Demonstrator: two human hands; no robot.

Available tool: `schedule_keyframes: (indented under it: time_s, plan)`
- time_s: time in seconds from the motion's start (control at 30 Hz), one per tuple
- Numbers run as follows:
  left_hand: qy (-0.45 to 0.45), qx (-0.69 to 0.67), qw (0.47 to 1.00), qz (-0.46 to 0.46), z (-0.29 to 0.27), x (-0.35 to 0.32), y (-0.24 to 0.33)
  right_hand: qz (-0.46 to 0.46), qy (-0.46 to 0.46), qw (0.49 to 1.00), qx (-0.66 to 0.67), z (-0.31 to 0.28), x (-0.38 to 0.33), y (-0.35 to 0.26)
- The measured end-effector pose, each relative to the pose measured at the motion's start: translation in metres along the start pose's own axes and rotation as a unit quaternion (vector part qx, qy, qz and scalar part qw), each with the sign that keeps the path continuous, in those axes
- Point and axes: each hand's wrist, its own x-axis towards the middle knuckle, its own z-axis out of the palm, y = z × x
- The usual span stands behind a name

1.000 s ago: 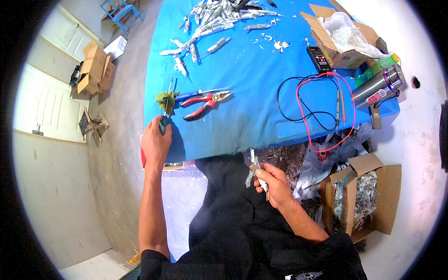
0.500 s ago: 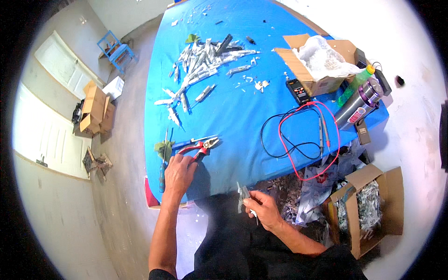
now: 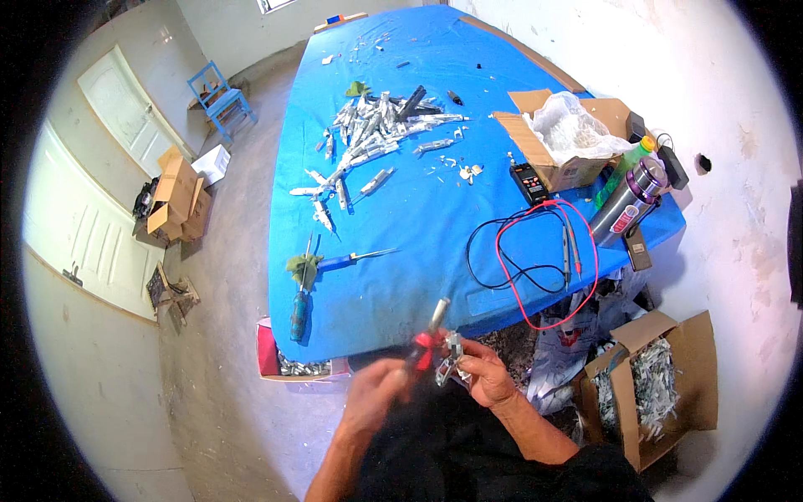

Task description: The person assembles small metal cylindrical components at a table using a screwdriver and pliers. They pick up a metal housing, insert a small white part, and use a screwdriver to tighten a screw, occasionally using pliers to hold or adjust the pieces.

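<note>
My left hand (image 3: 376, 391) is closed round the red-handled pliers (image 3: 427, 345), which are smeared by motion, their metal jaws pointing up and away from me. Close beside them, my right hand (image 3: 489, 376) pinches a small clear and silvery part (image 3: 450, 360) just off the table's near edge. Whether the pliers touch this part I cannot tell. On the blue-covered table (image 3: 401, 272), a screwdriver with a blue handle (image 3: 339, 262) lies left of centre. A second screwdriver with a teal handle (image 3: 299, 316) lies near the left edge, by a green leaf (image 3: 303, 269).
Farther back lies a heap of silvery slim parts (image 3: 372, 125). At right are a multimeter (image 3: 529, 182) with red and black leads, an open carton (image 3: 569, 167), a green bottle (image 3: 623, 171) and a steel flask (image 3: 629, 201). Below stands a box of scraps (image 3: 652, 385).
My left hand has picked the pliers up off the table and brought them down and right to my right hand. The right hand still holds the small part, slightly farther right.
</note>
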Motion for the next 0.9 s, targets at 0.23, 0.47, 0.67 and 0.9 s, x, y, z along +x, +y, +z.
schedule_keyframes:
  time_s: [0.23,0.47,0.67,0.9]
  plan:
    - [0.024,0.225,0.932,0.282,0.006,-0.032,-0.019,0.050,-0.020,0.998,-0.028,-0.002,-0.017,0.027]
    - [0.015,-0.095,0.994,0.048,0.014,-0.064,-0.027,0.075,-0.059,0.991,-0.096,0.037,-0.026,0.041]
    - [-0.011,0.007,1.000,-0.012,-0.016,-0.074,-0.031,0.085,-0.106,0.962,-0.236,0.039,-0.030,0.045]
    - [0.013,0.041,0.998,-0.038,-0.008,-0.076,-0.034,0.076,-0.106,0.929,-0.345,0.035,-0.032,0.054]
